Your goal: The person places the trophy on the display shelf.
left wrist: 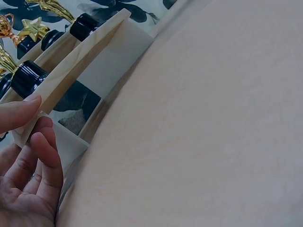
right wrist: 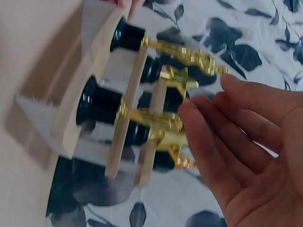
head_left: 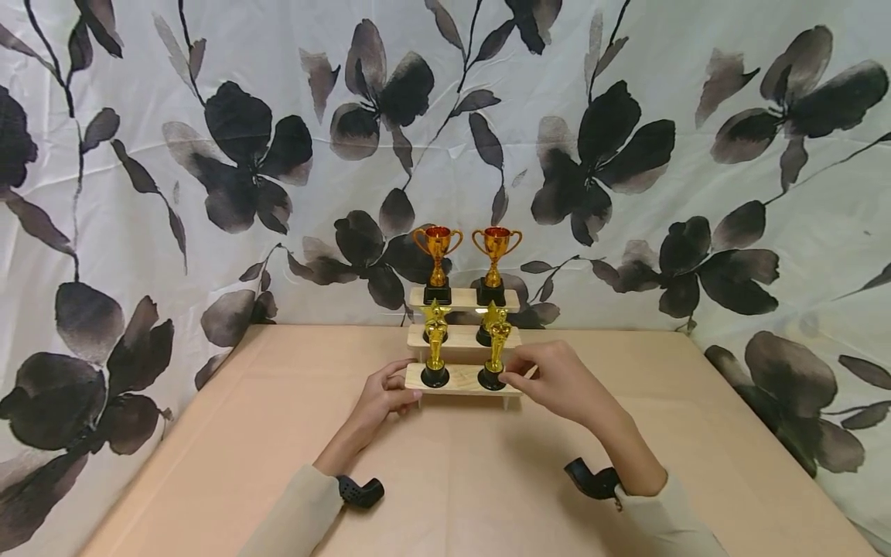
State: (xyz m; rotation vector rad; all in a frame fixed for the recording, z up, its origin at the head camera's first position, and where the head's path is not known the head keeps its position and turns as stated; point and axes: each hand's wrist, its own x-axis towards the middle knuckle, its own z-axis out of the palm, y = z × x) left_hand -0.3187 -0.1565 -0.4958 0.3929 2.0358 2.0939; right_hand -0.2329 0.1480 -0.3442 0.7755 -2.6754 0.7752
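A three-tier wooden display stand holds small trophies. On its lowest step are two gold figurine trophies with black round bases, the left figurine and the right figurine. Gold star trophies stand on the middle step, partly hidden behind them. Two gold cup trophies occupy the top step. My left hand pinches the left end of the lowest step, thumb above and fingers beneath. Beside the right figurine is my right hand, its fingers loosely bent around nothing and the thumb apart from them.
The stand is on a peach-coloured table, near its back edge. A white cloth with dark flowers hangs behind and along the sides. Black wrist devices are worn at both cuffs.
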